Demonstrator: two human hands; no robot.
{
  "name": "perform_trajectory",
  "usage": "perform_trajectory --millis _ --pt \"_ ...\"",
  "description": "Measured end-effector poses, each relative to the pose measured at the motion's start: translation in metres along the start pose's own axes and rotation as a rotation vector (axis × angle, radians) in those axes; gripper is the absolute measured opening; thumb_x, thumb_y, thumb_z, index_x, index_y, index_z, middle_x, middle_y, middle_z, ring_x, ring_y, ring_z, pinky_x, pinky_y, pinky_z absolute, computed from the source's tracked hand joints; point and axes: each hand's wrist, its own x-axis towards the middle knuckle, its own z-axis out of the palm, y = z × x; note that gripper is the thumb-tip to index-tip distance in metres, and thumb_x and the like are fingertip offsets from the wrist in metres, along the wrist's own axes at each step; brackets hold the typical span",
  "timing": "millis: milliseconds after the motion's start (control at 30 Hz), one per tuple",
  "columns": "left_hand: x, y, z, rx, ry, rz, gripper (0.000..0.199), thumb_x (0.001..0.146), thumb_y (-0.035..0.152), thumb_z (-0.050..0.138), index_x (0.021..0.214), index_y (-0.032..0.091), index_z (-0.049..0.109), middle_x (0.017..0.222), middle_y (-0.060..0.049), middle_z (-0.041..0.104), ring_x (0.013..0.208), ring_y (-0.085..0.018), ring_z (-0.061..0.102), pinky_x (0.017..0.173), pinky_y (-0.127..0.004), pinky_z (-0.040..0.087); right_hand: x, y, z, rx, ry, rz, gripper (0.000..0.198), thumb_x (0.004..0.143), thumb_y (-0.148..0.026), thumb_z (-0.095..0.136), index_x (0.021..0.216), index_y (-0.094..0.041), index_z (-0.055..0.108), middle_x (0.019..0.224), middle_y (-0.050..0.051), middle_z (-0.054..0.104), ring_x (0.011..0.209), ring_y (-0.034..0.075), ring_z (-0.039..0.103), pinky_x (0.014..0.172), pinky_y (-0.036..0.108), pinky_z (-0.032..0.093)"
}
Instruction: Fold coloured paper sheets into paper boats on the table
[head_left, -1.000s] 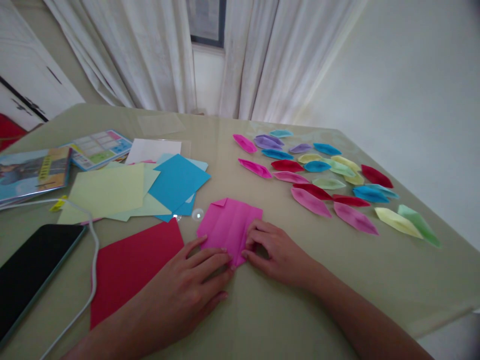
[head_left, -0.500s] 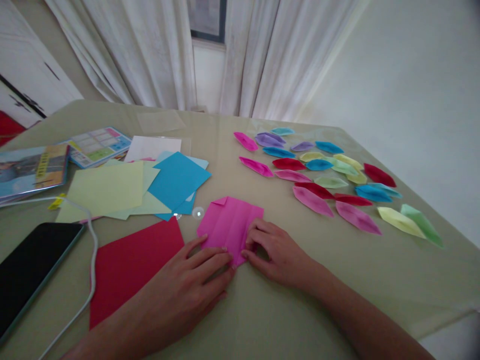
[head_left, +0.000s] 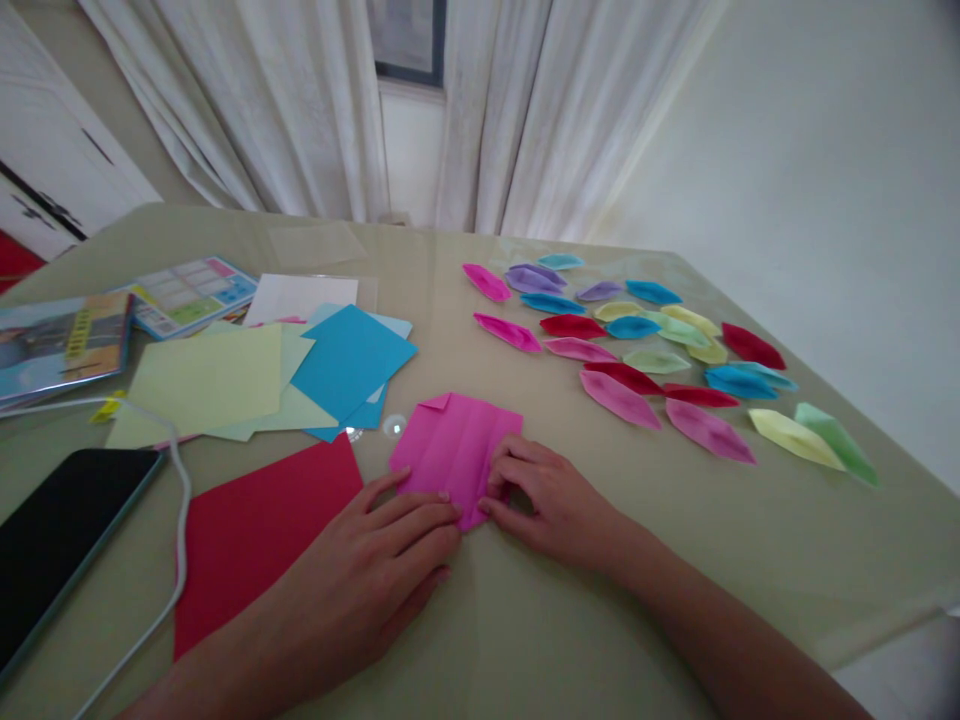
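A pink sheet of origami paper lies on the table in front of me, with lengthwise creases and its corners folded in; a small flap shows at its upper left. My left hand rests on the sheet's near left part, fingers stretched out and pressing it down. At the near right edge, my right hand pinches the paper between thumb and bent fingers. The fingers hide the corner they grip. Partly under my left hand and forearm lies a red paper sheet.
Several folded paper boats in many colours spread over the table's right side. Left are yellow sheets, blue sheets, a booklet, a black phone and a white cable. A small clear disc sits beside the pink paper.
The whole view has shifted slightly. Both hands keep nearly the same places on the pink paper, and its folds look the same.
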Motion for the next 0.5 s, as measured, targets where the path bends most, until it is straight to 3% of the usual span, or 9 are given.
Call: perform_trajectory --millis 133,400,500 --pt "0.0018 0.0015 0.0048 0.041 -0.02 -0.006 0.031 0.109 0.025 0.051 0.138 0.028 0.063 0.128 0.0 0.075 0.12 -0.021 0.066 0.122 -0.044 0.033 -0.0002 -0.0004 0.0006 -0.017 -0.003 0.023 0.013 0.097 -0.022 0.073 0.088 -0.018 0.063 0.094 0.002 0.061 0.085 0.018 0.059 0.076 0.03 0.043" --pt "-0.0007 0.0027 0.0076 0.094 -0.055 0.017 0.034 0.106 0.02 0.056 0.138 0.028 0.064 0.128 -0.002 0.071 0.123 -0.024 0.063 0.122 -0.048 0.031 -0.0003 -0.0068 -0.0007 -0.048 -0.012 0.065 0.015 0.095 -0.017 0.072 0.088 -0.019 0.059 0.095 0.003 0.06 0.086 0.019 0.058 0.076 0.03 0.044" --pt "-0.0013 0.0034 0.0061 0.11 -0.077 0.044 0.034 0.107 0.021 0.053 0.139 0.026 0.063 0.129 -0.003 0.071 0.124 -0.024 0.062 0.126 -0.049 0.024 -0.0005 -0.0076 -0.0002 -0.052 -0.014 0.071 0.015 0.096 -0.016 0.072 0.088 -0.019 0.059 0.097 0.003 0.06 0.087 0.02 0.058 0.076 0.031 0.044"
